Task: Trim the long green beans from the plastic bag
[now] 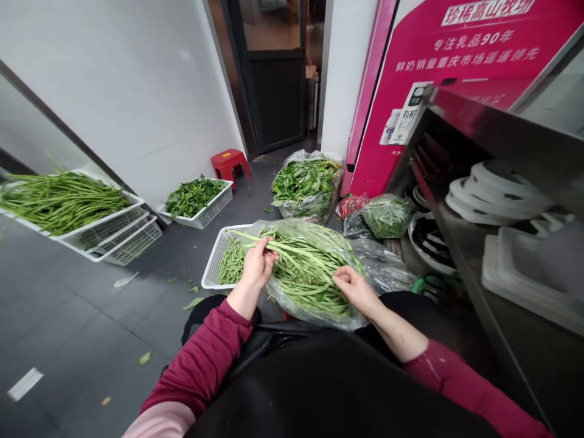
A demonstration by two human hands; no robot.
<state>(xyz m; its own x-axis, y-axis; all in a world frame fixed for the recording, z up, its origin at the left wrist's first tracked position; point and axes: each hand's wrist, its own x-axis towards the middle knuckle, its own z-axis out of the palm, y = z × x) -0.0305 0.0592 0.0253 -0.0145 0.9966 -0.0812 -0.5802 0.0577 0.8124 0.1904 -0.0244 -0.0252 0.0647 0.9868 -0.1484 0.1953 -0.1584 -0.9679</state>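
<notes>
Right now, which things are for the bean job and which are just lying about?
Bean job, it seems:
left hand, holding long green beans
right hand, at the beans
clear bag
white basket of short bean pieces

Apparently just lying about:
red stool
leafy greens
white strip on the floor

Light green long beans (306, 274) at centre, a white basket (221, 244) with a grid pattern left of centre, a finely striped burgundy sleeve (205, 350) at lower left, a red stool (229, 160) at upper centre, a magenta panel (460, 36) with white lettering at upper right.
</notes>
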